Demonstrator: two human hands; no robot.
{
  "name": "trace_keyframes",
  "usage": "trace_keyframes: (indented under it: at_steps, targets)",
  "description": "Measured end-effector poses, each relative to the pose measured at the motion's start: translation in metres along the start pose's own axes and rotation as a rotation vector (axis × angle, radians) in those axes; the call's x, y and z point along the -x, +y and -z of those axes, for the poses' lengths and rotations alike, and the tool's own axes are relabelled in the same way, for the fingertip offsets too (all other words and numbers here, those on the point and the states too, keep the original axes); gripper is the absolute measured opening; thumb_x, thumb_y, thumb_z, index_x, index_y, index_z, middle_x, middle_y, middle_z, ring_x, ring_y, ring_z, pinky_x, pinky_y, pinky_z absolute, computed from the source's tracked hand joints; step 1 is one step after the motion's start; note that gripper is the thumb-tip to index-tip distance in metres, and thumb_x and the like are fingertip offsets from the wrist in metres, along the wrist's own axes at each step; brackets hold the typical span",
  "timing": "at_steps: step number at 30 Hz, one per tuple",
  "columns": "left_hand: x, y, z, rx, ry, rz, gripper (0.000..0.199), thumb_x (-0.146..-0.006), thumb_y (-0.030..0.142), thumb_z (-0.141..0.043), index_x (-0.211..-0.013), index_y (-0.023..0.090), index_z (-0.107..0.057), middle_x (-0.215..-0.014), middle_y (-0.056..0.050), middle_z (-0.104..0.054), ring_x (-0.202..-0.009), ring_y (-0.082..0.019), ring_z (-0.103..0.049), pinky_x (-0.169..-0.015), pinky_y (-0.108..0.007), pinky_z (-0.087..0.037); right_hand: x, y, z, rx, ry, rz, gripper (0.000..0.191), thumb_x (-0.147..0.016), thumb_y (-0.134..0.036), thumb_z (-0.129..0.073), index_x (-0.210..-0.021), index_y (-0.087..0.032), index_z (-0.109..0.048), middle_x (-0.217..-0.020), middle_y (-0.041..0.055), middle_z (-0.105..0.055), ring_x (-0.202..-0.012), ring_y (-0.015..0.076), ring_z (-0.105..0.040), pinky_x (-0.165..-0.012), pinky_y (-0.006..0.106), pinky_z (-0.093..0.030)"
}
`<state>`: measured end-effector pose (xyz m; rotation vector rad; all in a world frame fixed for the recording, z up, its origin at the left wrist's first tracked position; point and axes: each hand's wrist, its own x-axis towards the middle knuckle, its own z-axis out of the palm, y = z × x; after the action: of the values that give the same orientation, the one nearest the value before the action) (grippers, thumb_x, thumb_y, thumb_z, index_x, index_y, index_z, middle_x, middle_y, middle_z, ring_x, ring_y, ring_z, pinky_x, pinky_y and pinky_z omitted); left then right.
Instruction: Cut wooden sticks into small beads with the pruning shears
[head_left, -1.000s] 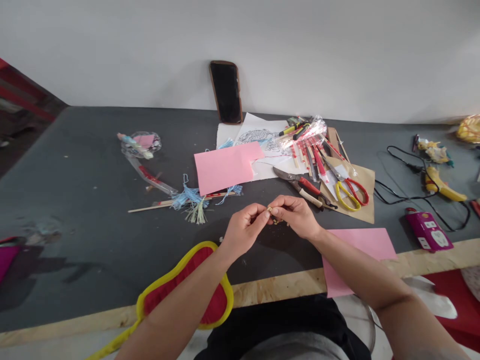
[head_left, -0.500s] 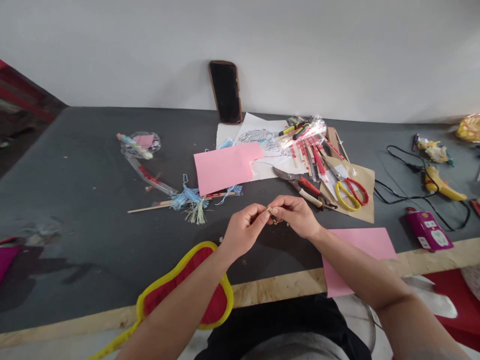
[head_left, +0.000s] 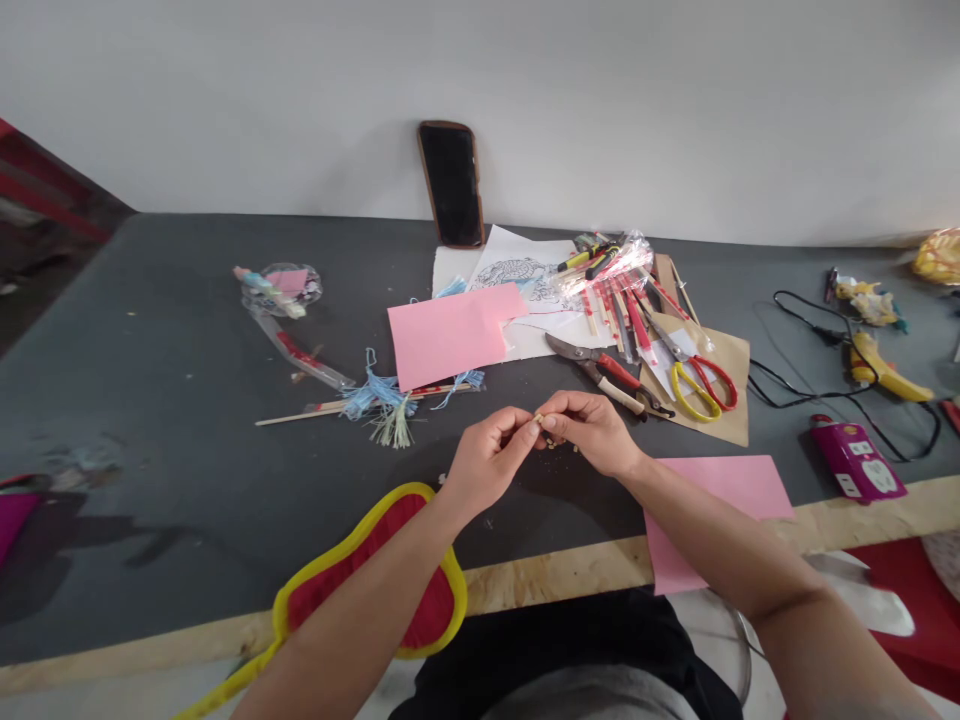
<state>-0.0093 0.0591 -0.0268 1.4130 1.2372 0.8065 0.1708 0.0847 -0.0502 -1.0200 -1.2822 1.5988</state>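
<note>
Fingertip to fingertip, my left hand [head_left: 491, 455] and my right hand [head_left: 589, 428] meet over the dark table. Both are closed in a pinch on one small pale tan piece [head_left: 539, 419], too small to name for certain. Similar small tan bits [head_left: 551, 443] lie on the table just under my fingers. Beyond my right hand rest pruning shears [head_left: 600, 372] with red and white handles, and scissors [head_left: 694, 375] with red and yellow handles. A pink paper sheet [head_left: 454, 335] lies past my left hand, and a red pad with yellow trim [head_left: 367, 570] sits below my left forearm.
A phone [head_left: 453, 185] leans against the wall. Blue tassels [head_left: 375, 392] and thin sticks lie at left. On the right are a yellow glue gun [head_left: 887, 370], its black cord and a purple box [head_left: 859, 462]. Another pink sheet [head_left: 727, 485] hangs over the wooden table edge [head_left: 555, 568].
</note>
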Motion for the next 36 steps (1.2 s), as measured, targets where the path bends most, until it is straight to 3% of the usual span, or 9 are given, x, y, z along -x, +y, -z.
trace_keyframes:
  at_steps: [15, 18, 22, 25, 27, 32, 36]
  targets:
    - [0.000, 0.003, 0.001, -0.007, 0.004, 0.017, 0.030, -0.091, 0.044, -0.057, -0.081, 0.018, -0.068, -0.066, 0.000, -0.067, -0.052, -0.010, -0.047, -0.048, -0.022, -0.033, 0.001, -0.002, 0.004, 0.112, -0.023, 0.050, 0.036, -0.083, -0.053, -0.076, -0.087, -0.018, -0.075, -0.068, -0.0003, -0.065, -0.058, 0.0103, -0.052, -0.055, 0.026, -0.043]
    - [-0.001, 0.002, 0.002, 0.019, 0.027, 0.033, 0.033, -0.091, 0.047, -0.058, -0.079, 0.018, -0.067, -0.065, 0.000, -0.065, -0.050, -0.009, -0.041, -0.046, -0.022, -0.030, -0.001, -0.007, 0.012, 0.339, -0.001, 0.178, 0.024, -0.091, -0.043, -0.069, -0.092, -0.020, -0.075, -0.079, 0.0027, -0.069, -0.068, 0.0134, -0.059, -0.062, 0.028, -0.046]
    - [-0.004, -0.002, 0.003, 0.093, 0.083, 0.059, 0.033, -0.091, 0.048, -0.060, -0.081, 0.018, -0.067, -0.073, -0.003, -0.070, -0.049, -0.008, -0.039, -0.045, -0.023, -0.029, -0.004, -0.008, 0.027, 0.830, -0.054, 0.447, 0.017, -0.095, -0.020, -0.058, -0.092, -0.019, -0.074, -0.087, 0.0070, -0.072, -0.082, 0.0187, -0.062, -0.077, 0.034, -0.050]
    - [-0.007, -0.006, 0.003, 0.150, 0.106, 0.064, 0.033, -0.090, 0.048, -0.061, -0.082, 0.017, -0.067, -0.073, -0.002, -0.069, -0.048, -0.007, -0.039, -0.045, -0.023, -0.029, -0.006, -0.004, 0.035, 1.115, -0.167, 0.502, 0.023, -0.092, -0.009, -0.053, -0.091, -0.019, -0.074, -0.086, 0.0086, -0.072, -0.083, 0.0209, -0.060, -0.078, 0.036, -0.049]
    - [-0.009, -0.009, 0.002, 0.191, 0.110, 0.071, 0.033, -0.089, 0.048, -0.062, -0.082, 0.017, -0.067, -0.071, -0.002, -0.067, -0.047, -0.007, -0.038, -0.045, -0.023, -0.029, -0.007, -0.002, 0.037, 1.187, -0.223, 0.496, 0.027, -0.089, -0.004, -0.052, -0.092, -0.018, -0.075, -0.085, 0.0085, -0.072, -0.083, 0.0214, -0.060, -0.078, 0.035, -0.050]
    - [-0.012, -0.010, 0.001, 0.296, 0.101, 0.094, 0.032, -0.085, 0.048, -0.066, -0.081, 0.016, -0.066, -0.070, -0.002, -0.067, -0.044, -0.006, -0.038, -0.043, -0.022, -0.027, -0.008, -0.010, 0.034, 1.106, -0.203, 0.487, 0.030, -0.089, -0.003, -0.049, -0.096, -0.018, -0.074, -0.090, 0.0087, -0.073, -0.086, 0.0213, -0.063, -0.082, 0.036, -0.050]
    - [-0.013, -0.008, 0.000, 0.328, 0.088, 0.103, 0.031, -0.083, 0.047, -0.069, -0.082, 0.016, -0.066, -0.070, -0.001, -0.067, -0.043, -0.005, -0.038, -0.042, -0.021, -0.027, -0.008, -0.026, 0.032, 0.733, -0.029, 0.375, 0.024, -0.095, -0.017, -0.051, -0.106, -0.020, -0.071, -0.100, 0.0077, -0.072, -0.093, 0.0190, -0.065, -0.083, 0.034, -0.052]
